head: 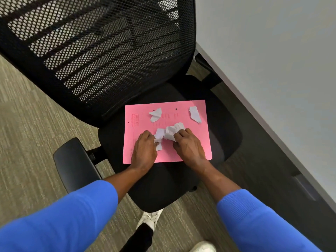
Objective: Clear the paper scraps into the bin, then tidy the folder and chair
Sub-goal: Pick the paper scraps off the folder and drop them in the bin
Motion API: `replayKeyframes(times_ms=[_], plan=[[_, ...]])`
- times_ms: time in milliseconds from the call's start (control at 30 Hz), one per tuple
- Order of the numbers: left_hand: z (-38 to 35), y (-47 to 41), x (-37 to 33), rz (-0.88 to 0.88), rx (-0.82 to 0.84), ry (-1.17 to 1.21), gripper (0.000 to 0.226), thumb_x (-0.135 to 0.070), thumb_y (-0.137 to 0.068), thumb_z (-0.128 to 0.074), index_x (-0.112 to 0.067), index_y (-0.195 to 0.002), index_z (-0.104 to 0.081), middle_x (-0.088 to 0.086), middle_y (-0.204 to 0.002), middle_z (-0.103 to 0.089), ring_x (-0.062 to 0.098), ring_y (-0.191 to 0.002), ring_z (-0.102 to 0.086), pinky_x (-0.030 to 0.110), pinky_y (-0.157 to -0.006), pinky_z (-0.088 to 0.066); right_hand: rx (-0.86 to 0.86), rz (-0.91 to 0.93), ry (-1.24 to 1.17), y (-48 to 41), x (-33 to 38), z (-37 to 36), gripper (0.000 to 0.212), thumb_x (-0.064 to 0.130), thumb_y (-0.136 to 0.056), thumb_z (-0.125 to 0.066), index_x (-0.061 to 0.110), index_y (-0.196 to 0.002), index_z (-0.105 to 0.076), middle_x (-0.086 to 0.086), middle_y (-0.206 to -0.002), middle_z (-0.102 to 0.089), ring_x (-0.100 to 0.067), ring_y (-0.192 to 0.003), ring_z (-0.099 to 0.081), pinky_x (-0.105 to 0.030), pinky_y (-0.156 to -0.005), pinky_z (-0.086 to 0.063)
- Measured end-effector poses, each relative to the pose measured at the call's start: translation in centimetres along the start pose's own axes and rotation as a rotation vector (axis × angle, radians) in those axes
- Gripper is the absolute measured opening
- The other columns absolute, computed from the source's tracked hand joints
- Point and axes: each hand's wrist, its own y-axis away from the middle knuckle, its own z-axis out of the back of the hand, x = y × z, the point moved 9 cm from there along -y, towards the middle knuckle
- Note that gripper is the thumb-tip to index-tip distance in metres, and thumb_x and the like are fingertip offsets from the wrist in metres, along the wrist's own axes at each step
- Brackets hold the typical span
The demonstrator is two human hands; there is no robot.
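A pink folder [181,113] lies flat on the black seat of an office chair [163,188]. White paper scraps lie on it: one torn piece [155,114] near its far left, another [195,114] at its far right. In the middle a crumpled bunch of scraps [171,132] is pinched between both hands. My left hand [145,150] grips the bunch's left side, my right hand [189,147] its right side. No bin is in view.
The chair's mesh backrest [101,51] rises behind the folder, and a black armrest [72,164] sticks out at the left. A grey-white desk [272,70] runs along the right, close to the chair. Carpet covers the floor, and my white shoes [151,219] stand below the seat.
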Motion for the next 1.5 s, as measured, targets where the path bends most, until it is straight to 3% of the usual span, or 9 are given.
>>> replayKeyframes(times_ms=[200, 400, 600, 733, 800, 900, 1133, 1300, 1500], plan=[[0.5, 2.4, -0.9, 0.017, -0.030, 0.102, 0.014, -0.003, -0.098, -0.072, 0.003, -0.110, -0.073, 0.014, -0.109, -0.064, 0.032, -0.096, -0.068, 0.048, -0.086, -0.061, -0.140, -0.025, -0.119, 3.3, -1.3, 2.5, 0.006, 0.014, -0.092, -0.073, 0.009, -0.094, -0.070, -0.007, -0.099, -0.071, -0.026, -0.087, -0.060, -0.042, -0.063, -0.054], [0.0, 5.2, -4.6, 0.000, -0.052, 0.201, 0.010, -0.007, -0.099, -0.072, 0.001, -0.094, -0.070, 0.010, -0.100, -0.061, 0.029, -0.085, -0.064, 0.046, -0.076, -0.058, -0.264, -0.136, -0.229, 8.4, -3.8, 4.5, 0.013, 0.014, -0.087, -0.079, 0.008, -0.095, -0.070, -0.005, -0.097, -0.070, -0.027, -0.089, -0.062, -0.041, -0.063, -0.054], [-3.4, 8.5, -10.7, -0.010, 0.016, 0.292, 0.015, -0.010, -0.098, -0.073, 0.000, -0.087, -0.068, 0.006, -0.097, -0.057, 0.027, -0.078, -0.059, 0.039, -0.070, -0.048, -0.434, -0.311, -0.298, 16.5, -7.7, 6.7, 0.011, 0.020, -0.089, -0.069, 0.009, -0.091, -0.071, -0.002, -0.089, -0.067, -0.023, -0.083, -0.059, -0.034, -0.066, -0.048], [-6.6, 11.5, -15.4, -0.065, 0.084, 0.299, 0.019, -0.012, -0.096, -0.076, -0.006, -0.083, -0.064, 0.004, -0.098, -0.056, 0.022, -0.079, -0.056, 0.027, -0.072, -0.034, -0.496, -0.473, -0.272, 23.7, -11.4, 6.0, 0.011, 0.007, -0.079, -0.079, 0.008, -0.080, -0.069, -0.003, -0.081, -0.065, -0.023, -0.076, -0.056, -0.034, -0.063, -0.045], [-8.4, 13.3, -17.6, -0.102, 0.113, 0.293, 0.019, -0.012, -0.096, -0.077, -0.007, -0.084, -0.064, 0.004, -0.099, -0.057, 0.021, -0.081, -0.057, 0.027, -0.074, -0.039, -0.497, -0.555, -0.272, 27.7, -13.2, 5.2, 0.013, 0.006, -0.077, -0.081, 0.008, -0.080, -0.069, -0.003, -0.081, -0.066, -0.024, -0.076, -0.056, -0.034, -0.064, -0.046], [-11.7, 16.1, -20.6, -0.149, 0.171, 0.245, 0.013, -0.014, -0.094, -0.078, -0.004, -0.092, -0.070, 0.008, -0.103, -0.062, 0.030, -0.087, -0.065, 0.042, -0.082, -0.054, -0.491, -0.649, -0.283, 33.6, -15.7, 3.9, 0.013, 0.008, -0.075, -0.080, 0.010, -0.082, -0.069, -0.003, -0.084, -0.068, -0.025, -0.077, -0.058, -0.033, -0.067, -0.044], [-20.4, 23.2, -27.6, -0.253, 0.336, 0.141, 0.013, -0.014, -0.094, -0.078, -0.003, -0.100, -0.075, 0.013, -0.109, -0.065, 0.037, -0.094, -0.070, 0.043, -0.086, -0.051, -0.539, -0.895, -0.335, 46.0, -21.3, 1.1, 0.020, 0.001, -0.072, -0.086, 0.008, -0.082, -0.070, -0.007, -0.083, -0.070, -0.029, -0.076, -0.061, -0.033, -0.070, -0.042], [-27.3, 28.1, -32.2, -0.253, 0.447, 0.068, 0.022, -0.020, -0.097, -0.075, -0.004, -0.113, -0.075, 0.015, -0.124, -0.067, 0.037, -0.114, -0.068, 0.043, -0.098, -0.050, -0.544, -1.092, -0.361, 54.5, -25.3, -1.7, 0.016, 0.007, -0.076, -0.086, 0.007, -0.087, -0.074, -0.008, -0.085, -0.073, -0.029, -0.079, -0.067, -0.034, -0.072, -0.046], [-35.6, 33.3, -36.4, -0.213, 0.548, 0.040, 0.025, -0.023, -0.097, -0.075, -0.008, -0.117, -0.075, 0.015, -0.128, -0.071, 0.034, -0.124, -0.066, 0.040, -0.104, -0.050, -0.495, -1.318, -0.364, 62.7, -30.1, -5.6, 0.020, 0.013, -0.079, -0.086, 0.004, -0.096, -0.079, -0.014, -0.088, -0.077, -0.034, -0.078, -0.072, -0.034, -0.069, -0.053]])
